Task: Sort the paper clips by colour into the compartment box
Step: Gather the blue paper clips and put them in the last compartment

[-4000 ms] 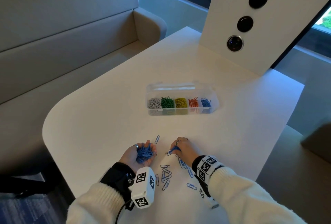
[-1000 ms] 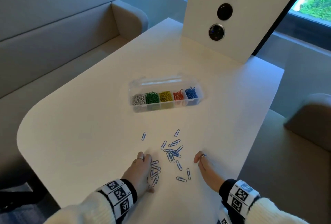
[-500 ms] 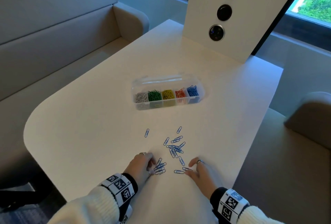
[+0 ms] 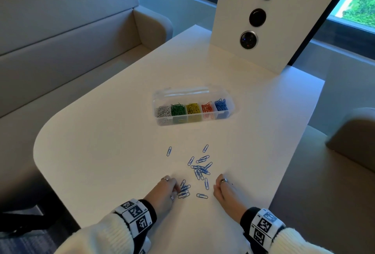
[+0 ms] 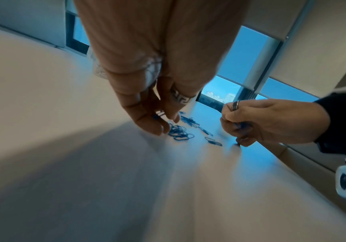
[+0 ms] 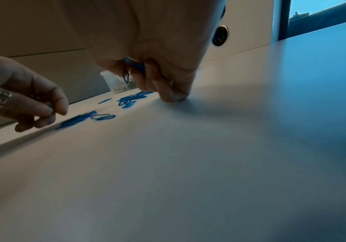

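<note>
No readable words or numbers anywhere; the wrist bands (image 4: pixel 135 216) carry only black-and-white square code patterns.

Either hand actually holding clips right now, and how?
Right hand holds blue paper clips enclosed in curled fingers. Left hand: cannot tell, fingertips at table pile.

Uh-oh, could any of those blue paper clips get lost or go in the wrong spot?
Maybe. The right hand works near the table edge, so a swept clip could slide off. One stray clip lies apart and could be missed. The blue compartment sits beside the red one, so clips dropped carelessly might spill over.
</note>
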